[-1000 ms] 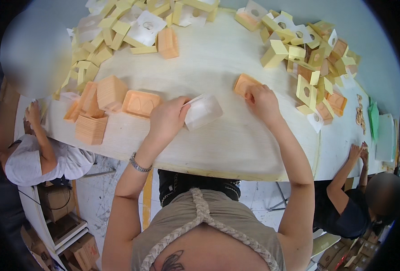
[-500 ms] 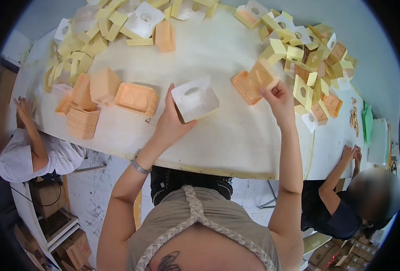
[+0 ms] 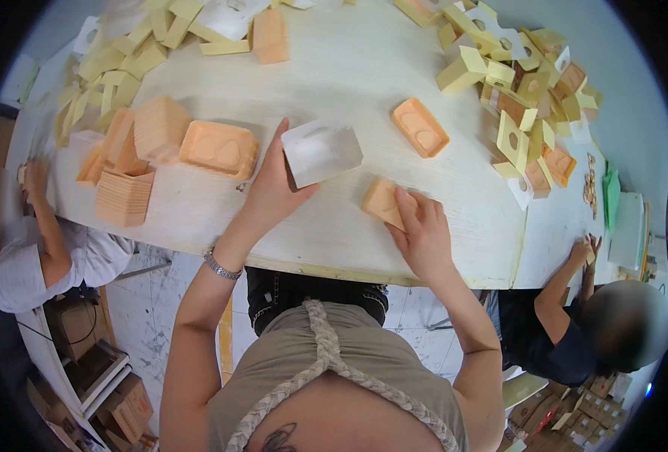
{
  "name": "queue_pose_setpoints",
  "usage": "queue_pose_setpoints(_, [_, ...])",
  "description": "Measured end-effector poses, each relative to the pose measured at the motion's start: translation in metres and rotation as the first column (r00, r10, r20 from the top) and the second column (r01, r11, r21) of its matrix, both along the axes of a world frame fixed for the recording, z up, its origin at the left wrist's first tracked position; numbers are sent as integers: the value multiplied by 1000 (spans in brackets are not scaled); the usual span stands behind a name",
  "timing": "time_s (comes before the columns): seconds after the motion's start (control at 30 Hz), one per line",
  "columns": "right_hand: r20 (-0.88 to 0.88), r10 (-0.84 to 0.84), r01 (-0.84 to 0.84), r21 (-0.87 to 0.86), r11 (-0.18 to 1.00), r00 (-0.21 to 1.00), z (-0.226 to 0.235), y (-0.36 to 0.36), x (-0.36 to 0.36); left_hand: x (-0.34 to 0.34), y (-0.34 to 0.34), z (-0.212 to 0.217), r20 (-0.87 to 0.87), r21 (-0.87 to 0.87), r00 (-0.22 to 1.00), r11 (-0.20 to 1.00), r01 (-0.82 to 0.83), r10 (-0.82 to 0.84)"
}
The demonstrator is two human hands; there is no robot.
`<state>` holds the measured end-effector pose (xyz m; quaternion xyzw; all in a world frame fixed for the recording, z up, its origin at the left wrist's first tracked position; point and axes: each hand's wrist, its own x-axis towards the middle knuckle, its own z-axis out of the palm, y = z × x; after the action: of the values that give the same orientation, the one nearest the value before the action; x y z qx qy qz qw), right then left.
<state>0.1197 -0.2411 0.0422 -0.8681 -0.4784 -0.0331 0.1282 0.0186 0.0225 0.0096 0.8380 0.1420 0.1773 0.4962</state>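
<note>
My left hand (image 3: 272,181) grips a small open carton (image 3: 323,153) with a white inside, thumb and fingers around its left side. Just right of it, low over the table, my right hand (image 3: 426,232) holds a light orange plastic tray (image 3: 380,199) between thumb and fingers. Beyond that hand a second orange tray (image 3: 422,129) with moulded hollows lies on the table. A third orange tray (image 3: 219,151) rests left of my left hand, beside several ribbed orange stacks (image 3: 162,129) that look like nested trays.
Piles of yellow cartons lie at the far left (image 3: 123,90) and far right (image 3: 526,98). One more orange stack (image 3: 271,36) stands at the back. The table's near edge (image 3: 334,279) is close to my body. Co-workers sit at left (image 3: 36,260) and right (image 3: 556,339).
My right hand has come down and leftward with its orange tray, away from the tray on the table. The carton in my left hand has tilted, and its flap with the hole no longer shows.
</note>
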Motion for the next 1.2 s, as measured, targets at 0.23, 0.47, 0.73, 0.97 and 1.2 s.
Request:
queue_pose_setpoints(0.23, [175, 318, -311, -65, 948, 932, 63, 79, 18, -4, 1, 6, -98, -80, 990, 993, 90, -98])
queue_pose_setpoints(0.47, [44, 550, -551, 101, 828, 834, 20, 104, 47, -1, 9, 18, -162, -120, 981, 988, 93, -111])
queue_pose_setpoints(0.73, [-28, 660, -660, -18, 751, 751, 47, 103, 53, -2, 10, 15, -162, -95, 980, 990, 101, -116])
queue_pose_setpoints(0.97, [52, 670, -672, 17, 741, 740, 21, 94, 60, -2, 10, 11, -138, -69, 985, 993, 97, -106])
queue_pose_setpoints(1.2, [290, 572, -587, -44, 808, 767, 31, 87, 56, -1, 9, 2, -111, 73, 992, 995, 74, -66])
